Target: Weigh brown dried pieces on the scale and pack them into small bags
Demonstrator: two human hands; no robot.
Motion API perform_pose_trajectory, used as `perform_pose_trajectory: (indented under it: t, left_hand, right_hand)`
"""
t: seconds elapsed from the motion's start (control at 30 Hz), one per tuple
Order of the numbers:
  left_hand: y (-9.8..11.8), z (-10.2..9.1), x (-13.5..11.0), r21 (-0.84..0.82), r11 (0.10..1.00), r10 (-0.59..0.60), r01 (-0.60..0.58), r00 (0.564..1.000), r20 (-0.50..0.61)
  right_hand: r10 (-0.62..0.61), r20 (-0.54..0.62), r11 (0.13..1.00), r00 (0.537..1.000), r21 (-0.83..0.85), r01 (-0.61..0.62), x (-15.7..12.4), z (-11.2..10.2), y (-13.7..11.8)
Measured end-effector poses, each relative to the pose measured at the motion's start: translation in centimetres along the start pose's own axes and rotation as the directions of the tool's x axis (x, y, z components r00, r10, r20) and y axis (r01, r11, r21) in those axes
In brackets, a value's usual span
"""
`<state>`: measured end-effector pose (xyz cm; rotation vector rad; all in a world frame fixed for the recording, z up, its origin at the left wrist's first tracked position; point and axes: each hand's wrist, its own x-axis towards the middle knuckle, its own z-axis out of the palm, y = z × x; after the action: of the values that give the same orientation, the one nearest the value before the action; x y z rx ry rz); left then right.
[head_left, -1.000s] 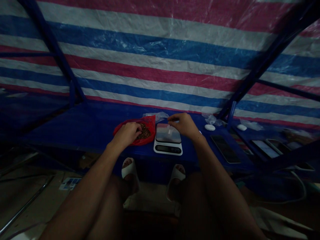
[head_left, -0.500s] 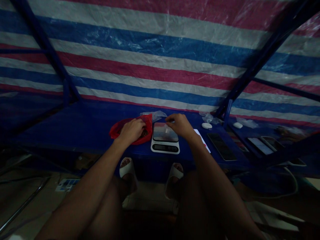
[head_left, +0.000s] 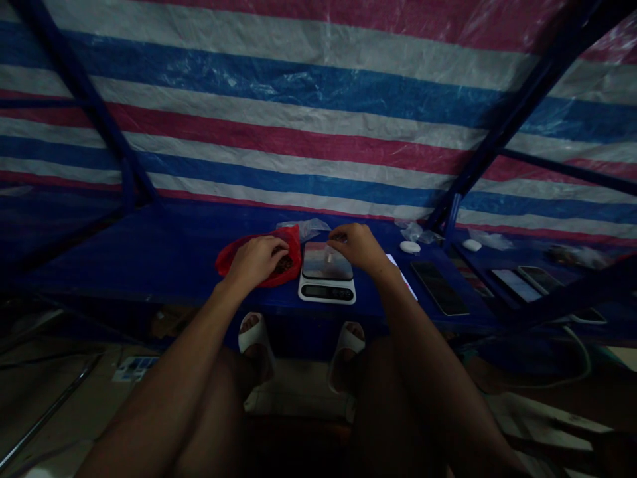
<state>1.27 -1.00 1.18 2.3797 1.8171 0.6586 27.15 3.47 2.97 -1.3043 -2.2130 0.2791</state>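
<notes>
A red plastic bag (head_left: 295,255) lies open on the blue tabletop, with small dark-brown pieces (head_left: 283,264) inside it. Over its mouth is my left hand (head_left: 259,259), fingers curled in and tips close together; whatever they grip is too small to make out. Right beside the bag sits a white digital kitchen scale (head_left: 327,292) with a shiny flat plate. My right hand (head_left: 354,244) hovers at the plate's right rear edge, thumb and fingers pinched. A pale, see-through patch shows below those fingertips; I cannot tell if it is a held item or a reflection.
Clear plastic bags (head_left: 306,229) lie behind the scale. To the right are a white card (head_left: 402,275), a dark phone (head_left: 438,287), a white oval case (head_left: 409,247) and more phones (head_left: 517,284). Blue metal posts (head_left: 450,219) and a striped tarp (head_left: 298,133) stand behind.
My left hand has drawn back slightly from the brown pieces, its fingertips now nearer the top of the bag. The right hand stays pinched over the scale. The view has shifted slightly.
</notes>
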Motion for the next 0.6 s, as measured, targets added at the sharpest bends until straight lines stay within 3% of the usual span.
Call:
perform_pose_trajectory:
  t: [0.27,0.47,0.6]
  left_hand:
    - [2.3,2.1,1.6,-0.208,0.964,0.150,-0.167,0.984,-0.099]
    - [4.1,2.7,3.1,-0.309,0.941,0.109,-0.134,0.989,-0.096]
    - [5.4,3.2,4.3,-0.383,0.915,0.101,-0.129,0.990,-0.093]
  right_hand:
    - [0.028,0.035,0.999,0.999,0.016,-0.028,-0.1,-0.1,-0.2]
    - [0.054,0.017,0.993,0.998,0.104,-0.055,-0.2,-0.4,0.2]
    - [0.099,-0.098,0.979,0.990,0.187,-0.079,-0.2,-0.9,0.2]
